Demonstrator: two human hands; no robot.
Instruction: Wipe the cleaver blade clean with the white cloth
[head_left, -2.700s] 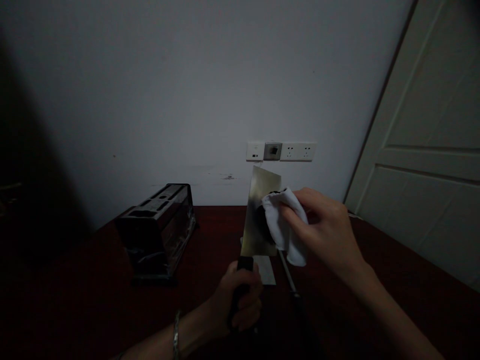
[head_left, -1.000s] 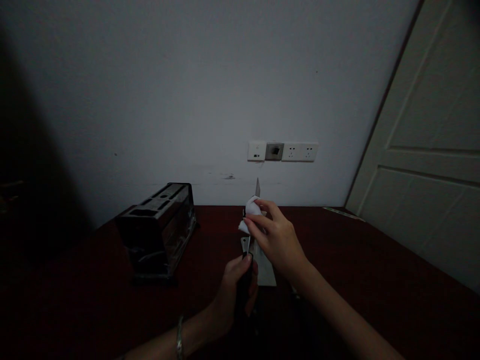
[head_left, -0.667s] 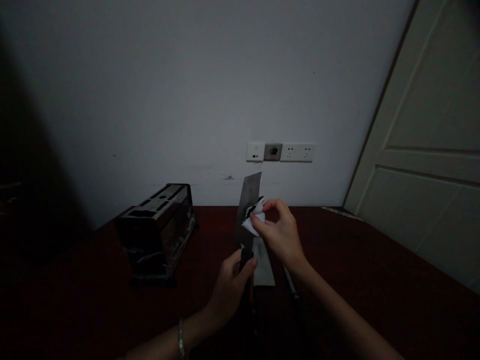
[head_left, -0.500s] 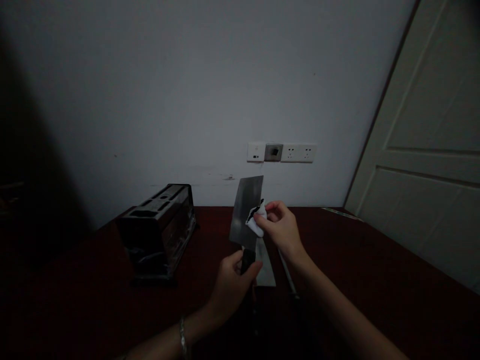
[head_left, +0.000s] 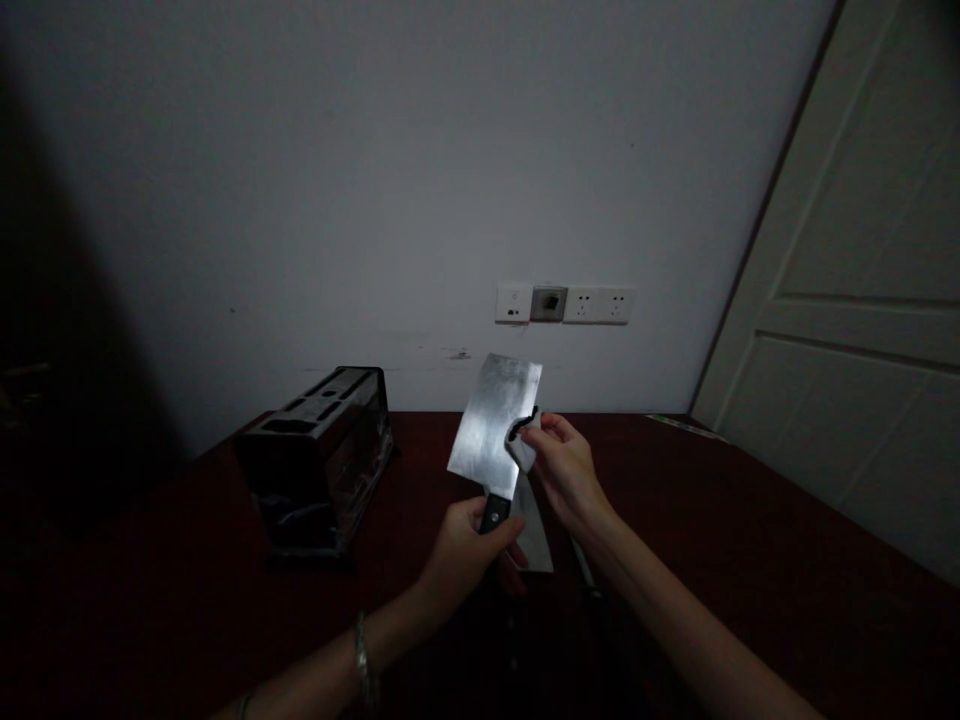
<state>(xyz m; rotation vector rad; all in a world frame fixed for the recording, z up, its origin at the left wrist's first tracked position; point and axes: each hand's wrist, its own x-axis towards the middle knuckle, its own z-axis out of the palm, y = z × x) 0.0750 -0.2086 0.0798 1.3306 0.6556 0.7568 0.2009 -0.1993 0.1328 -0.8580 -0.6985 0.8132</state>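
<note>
My left hand (head_left: 469, 550) is closed round the black handle of a cleaver (head_left: 491, 425), its broad, shiny blade tilted up and away from me. Pinched in my right hand (head_left: 566, 465) is a small white cloth (head_left: 523, 440) with a dark edge, which lies at the right edge of the blade. Below the cleaver, a second broad blade (head_left: 536, 530) lies on the table, partly hidden by my hands. Under my right forearm, a thin metal rod-like tool (head_left: 583, 568) with a dark handle also rests there, mostly covered.
A black slotted knife block (head_left: 330, 450) stands on the dark red table (head_left: 660, 500) to the left. Behind the table rises a pale wall with switches and sockets (head_left: 564, 304). A panelled door (head_left: 847, 300) is at the right.
The cleaver has turned, so its blade face now shines brightly and its top leans more to the right. My right hand and the cloth have shifted slightly right.
</note>
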